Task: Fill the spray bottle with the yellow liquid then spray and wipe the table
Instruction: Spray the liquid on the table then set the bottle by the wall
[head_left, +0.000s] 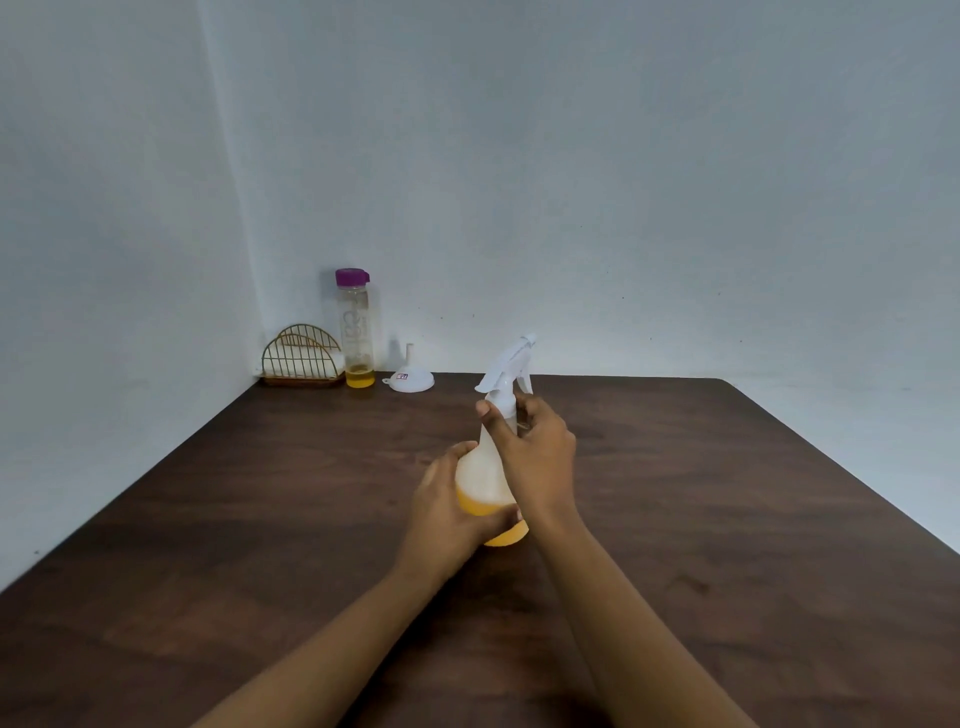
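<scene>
A translucent white spray bottle (480, 470) stands in the middle of the dark wooden table (727, 519), its lower part filled with yellow liquid. My left hand (447, 514) grips the bottle's body from the left. My right hand (535, 457) curls its fingers around the neck, just under the white trigger head (506, 366). At the back left corner stands a clear bottle with a purple cap (354, 327), a little yellow liquid at its bottom. A white funnel (410, 376) lies upside down beside it.
A gold wire napkin holder (301, 358) sits in the far left corner against the wall. Pale walls close off the table at the back and the left. The table's right edge runs diagonally toward the near right.
</scene>
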